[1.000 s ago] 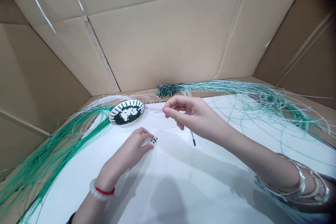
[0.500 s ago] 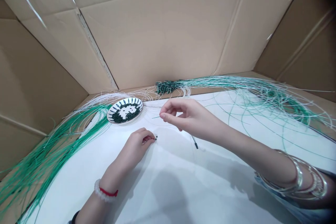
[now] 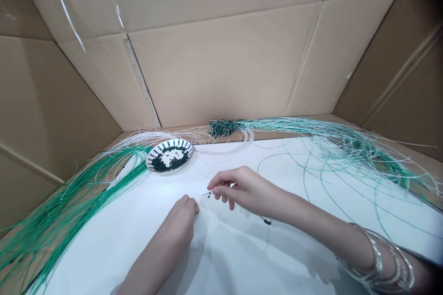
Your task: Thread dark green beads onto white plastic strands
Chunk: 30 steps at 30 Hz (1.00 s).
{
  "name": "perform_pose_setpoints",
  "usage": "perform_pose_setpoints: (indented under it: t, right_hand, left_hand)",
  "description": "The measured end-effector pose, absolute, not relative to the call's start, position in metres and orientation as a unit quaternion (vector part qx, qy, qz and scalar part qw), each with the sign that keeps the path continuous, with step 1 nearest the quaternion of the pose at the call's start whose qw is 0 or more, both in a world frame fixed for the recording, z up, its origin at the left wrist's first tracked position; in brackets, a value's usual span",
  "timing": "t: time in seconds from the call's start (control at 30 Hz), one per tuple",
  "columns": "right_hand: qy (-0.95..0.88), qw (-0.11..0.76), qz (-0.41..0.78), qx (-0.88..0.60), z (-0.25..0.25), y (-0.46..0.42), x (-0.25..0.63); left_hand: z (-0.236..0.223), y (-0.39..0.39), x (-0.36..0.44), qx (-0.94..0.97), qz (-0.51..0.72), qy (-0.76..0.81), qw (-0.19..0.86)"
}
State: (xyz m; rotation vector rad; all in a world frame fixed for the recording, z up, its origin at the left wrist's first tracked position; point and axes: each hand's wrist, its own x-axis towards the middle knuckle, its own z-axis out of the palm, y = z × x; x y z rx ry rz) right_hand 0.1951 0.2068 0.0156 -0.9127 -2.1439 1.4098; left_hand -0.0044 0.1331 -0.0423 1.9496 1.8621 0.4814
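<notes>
My right hand (image 3: 238, 188) is pinched on a thin cord (image 3: 205, 194), whose short end sticks out to the left of the fingertips. Just below that end are tiny dark beads (image 3: 209, 196); I cannot tell whether they touch the cord. A dark tip (image 3: 266, 221) on a thin loop shows below my right forearm. To the left, my left hand (image 3: 180, 221) is closed low over the white tabletop (image 3: 166, 267), fingers curled, and what they hold, if anything, is hidden. Several small dark green beads lie on a striped oval plate (image 3: 169, 144) beyond it.
Long green cords (image 3: 86, 198) with white ones spread along the left edge. A second bundle (image 3: 287, 124), with dark knotted ends (image 3: 221, 127), runs along the back and fans out right. Cardboard walls (image 3: 221, 64) close in the back and both sides.
My right hand has come down toward the table, bringing the cord's end beside the tiny beads. My left hand has turned, its fingertips now hidden, and sits slightly left of the beads. The view has tilted up.
</notes>
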Motion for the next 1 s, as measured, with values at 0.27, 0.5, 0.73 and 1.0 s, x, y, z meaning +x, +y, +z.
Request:
perform_pose_setpoints:
  t: [0.27, 0.5, 0.73, 1.0]
  right_hand:
    - [-0.758, 0.209, 0.524, -0.328, 0.007, 0.196, 0.179]
    - [-0.752, 0.198, 0.538, -0.326, -0.004, 0.195, 0.166]
    - [-0.738, 0.203, 0.566, -0.306, -0.001, 0.190, 0.167]
    - [-0.762, 0.239, 0.539, -0.269, 0.021, 0.158, 0.150]
  left_hand:
    - [-0.041, 0.102, -0.019, 0.621, 0.268, 0.680, 0.283]
    - [-0.040, 0.092, -0.029, 0.590, 0.347, 0.663, 0.303]
    - [-0.031, 0.069, -0.041, 0.484, 0.464, 0.632, 0.390]
    - [-0.023, 0.063, -0.028, 0.348, 0.582, 0.584, 0.447]
